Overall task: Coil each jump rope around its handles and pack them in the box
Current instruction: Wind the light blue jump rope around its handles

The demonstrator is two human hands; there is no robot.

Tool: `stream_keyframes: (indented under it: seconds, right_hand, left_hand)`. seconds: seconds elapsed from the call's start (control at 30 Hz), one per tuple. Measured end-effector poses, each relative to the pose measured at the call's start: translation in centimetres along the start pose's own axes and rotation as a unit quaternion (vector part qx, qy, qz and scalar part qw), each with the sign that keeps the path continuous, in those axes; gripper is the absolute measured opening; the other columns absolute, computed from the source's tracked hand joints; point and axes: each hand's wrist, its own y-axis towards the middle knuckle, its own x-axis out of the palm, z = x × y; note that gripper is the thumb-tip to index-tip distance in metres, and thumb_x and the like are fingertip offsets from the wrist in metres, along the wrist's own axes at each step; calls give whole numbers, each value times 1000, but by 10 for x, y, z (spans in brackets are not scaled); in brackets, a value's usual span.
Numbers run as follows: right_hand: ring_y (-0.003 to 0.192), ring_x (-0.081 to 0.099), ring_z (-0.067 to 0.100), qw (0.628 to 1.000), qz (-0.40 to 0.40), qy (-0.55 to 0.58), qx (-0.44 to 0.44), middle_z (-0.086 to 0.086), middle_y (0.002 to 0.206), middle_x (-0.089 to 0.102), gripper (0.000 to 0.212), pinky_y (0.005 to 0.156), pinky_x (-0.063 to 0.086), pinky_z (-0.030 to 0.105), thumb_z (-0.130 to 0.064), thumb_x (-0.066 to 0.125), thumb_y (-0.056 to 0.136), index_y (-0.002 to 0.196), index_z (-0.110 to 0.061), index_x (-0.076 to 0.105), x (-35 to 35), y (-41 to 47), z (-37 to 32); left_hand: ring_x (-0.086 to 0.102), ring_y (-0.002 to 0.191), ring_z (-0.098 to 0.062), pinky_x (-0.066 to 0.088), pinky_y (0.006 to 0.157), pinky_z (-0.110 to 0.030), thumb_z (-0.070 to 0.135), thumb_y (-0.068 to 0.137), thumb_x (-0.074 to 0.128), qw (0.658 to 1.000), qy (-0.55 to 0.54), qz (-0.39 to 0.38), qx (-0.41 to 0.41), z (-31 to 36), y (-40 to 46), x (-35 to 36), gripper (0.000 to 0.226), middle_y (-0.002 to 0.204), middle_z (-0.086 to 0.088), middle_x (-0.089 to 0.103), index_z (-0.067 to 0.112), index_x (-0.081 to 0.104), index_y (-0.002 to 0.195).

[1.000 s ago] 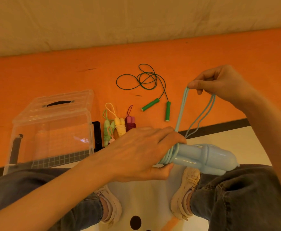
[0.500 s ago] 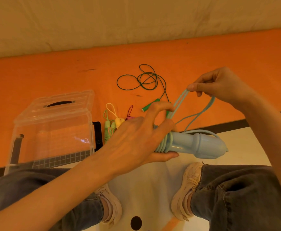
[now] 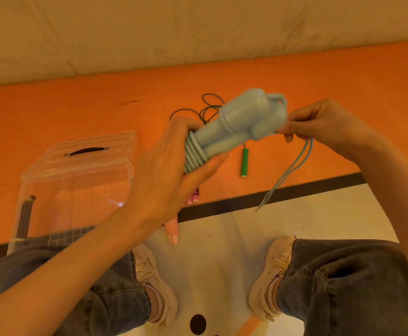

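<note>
My left hand [image 3: 171,166] grips the light blue jump rope handles [image 3: 244,120] at their lower end, where several turns of blue cord are wound. The handles tilt up to the right, above the floor. My right hand [image 3: 324,124] pinches the loose blue cord [image 3: 287,173] beside the handles' top; a doubled strand hangs down from it. A clear plastic box [image 3: 77,180] stands at the left with its lid raised. A green jump rope [image 3: 244,161] lies uncoiled on the orange mat behind my hands.
A coiled pink rope [image 3: 172,230] lies near my left wrist, another pink bundle [image 3: 193,197] just behind it. My knees and shoes fill the lower view. A pale wall runs along the far edge of the orange mat [image 3: 52,117].
My left hand has lifted the blue handles and swung their free end up toward the right hand. The right hand now holds the cord close to the handles' top. The loose strand hangs shorter.
</note>
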Motion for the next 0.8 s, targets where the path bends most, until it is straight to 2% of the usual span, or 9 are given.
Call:
stream_keyframes:
  seconds: [0.13,0.23,0.3,0.37,0.47,0.53,0.6,0.67,0.8]
  right_hand:
    - [56,43,7,999,-46,3,25,-5,59,66,9,51,38,15,-28,74,75,69,-22,76,3,-4,-6]
    - [56,45,6,994,-99,-18,30,-3,61,67,20,54,40,13,-34,72,70,72,-15,77,2,-8,-12]
    - [57,46,8,989,-141,-21,29,1,64,68,22,61,41,18,-35,71,69,72,-14,78,3,-12,-16]
    - [57,47,9,985,-168,-20,33,-3,59,66,17,70,41,22,-32,71,71,69,-17,77,3,-14,-19]
    - [57,47,9,977,-212,-13,29,-3,63,69,11,76,43,21,-31,71,71,67,-24,78,2,-15,-22]
    - [57,48,10,968,-248,-18,21,2,71,73,14,70,45,17,-35,71,69,73,-25,79,4,-16,-22]
    - [57,48,9,964,-264,-13,21,5,73,73,16,65,46,15,-35,71,68,76,-24,80,5,-17,-22]
    - [57,49,9,962,-272,-3,23,6,74,73,15,66,47,16,-33,71,68,77,-24,80,6,-17,-21]
    - [60,52,13,952,-302,-7,35,7,75,74,19,69,45,9,-30,71,70,80,-16,80,8,-16,-20]
  left_hand:
    - [51,71,-4,40,60,-29,56,89,53,998,-10,27,-48,-11,7,-2,30,86,19,50,34,39,104]
    - [48,68,-8,37,59,-32,51,91,55,997,-7,32,-69,-19,8,0,31,82,14,49,27,42,103]
    - [48,66,-10,40,57,-36,51,91,56,996,-1,40,-79,-24,11,0,34,80,13,49,22,45,105]
    - [49,65,-11,44,57,-42,53,91,55,995,9,49,-90,-28,14,-1,37,79,11,50,20,46,106]
    - [55,63,-15,47,56,-47,55,89,56,992,16,50,-112,-32,17,-3,39,76,7,55,20,46,104]
    - [59,62,-13,48,55,-44,56,89,56,991,21,49,-122,-33,18,-3,39,74,5,58,20,46,103]
    - [52,58,-6,41,52,-29,54,89,56,990,39,46,-127,-33,19,-3,38,70,7,54,20,46,101]
    - [47,57,-8,36,49,-27,52,90,56,990,33,41,-131,-33,19,-3,35,68,8,50,19,46,99]
    - [63,65,-15,51,60,-47,47,91,59,987,-46,28,-150,-34,22,-4,34,80,-1,62,16,48,98]
